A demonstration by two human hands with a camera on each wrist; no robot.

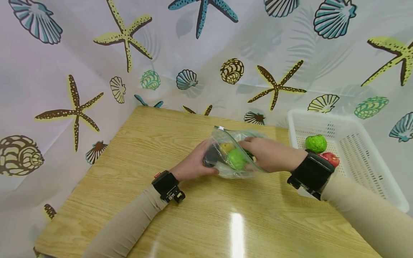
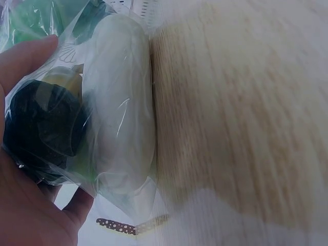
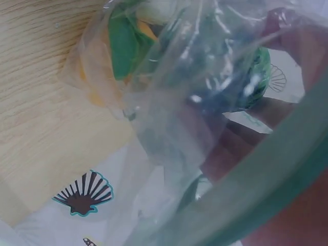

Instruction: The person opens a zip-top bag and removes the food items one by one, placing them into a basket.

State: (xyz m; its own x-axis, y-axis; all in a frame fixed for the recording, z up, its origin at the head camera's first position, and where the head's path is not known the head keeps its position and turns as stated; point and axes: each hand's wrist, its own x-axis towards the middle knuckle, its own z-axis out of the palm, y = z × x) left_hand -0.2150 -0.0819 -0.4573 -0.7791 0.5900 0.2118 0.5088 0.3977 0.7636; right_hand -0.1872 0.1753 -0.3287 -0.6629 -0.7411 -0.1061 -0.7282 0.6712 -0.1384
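A clear zip bag (image 1: 221, 134) with a green-edged mouth lies on its side on the table, holding several produce pieces. Through the plastic show a bright green piece (image 1: 237, 158), a yellow one (image 1: 227, 147), a dark round one (image 2: 47, 120) and a long whitish one (image 2: 120, 102). My left hand (image 1: 197, 162) grips the bag's closed end around the dark piece. My right hand (image 1: 269, 152) reaches in through the mouth. In the right wrist view its fingers curl around a dark green round piece (image 3: 260, 77), partly hidden by plastic. An orange piece with a green leaf (image 3: 123, 48) lies deeper inside.
A white plastic basket (image 1: 380, 161) stands on the right of the wooden table (image 1: 155, 143), containing a crinkled green piece (image 1: 316, 143) and a red apple (image 1: 331, 159). Behind the table hangs a curtain (image 1: 206, 53) printed with shells and starfish.
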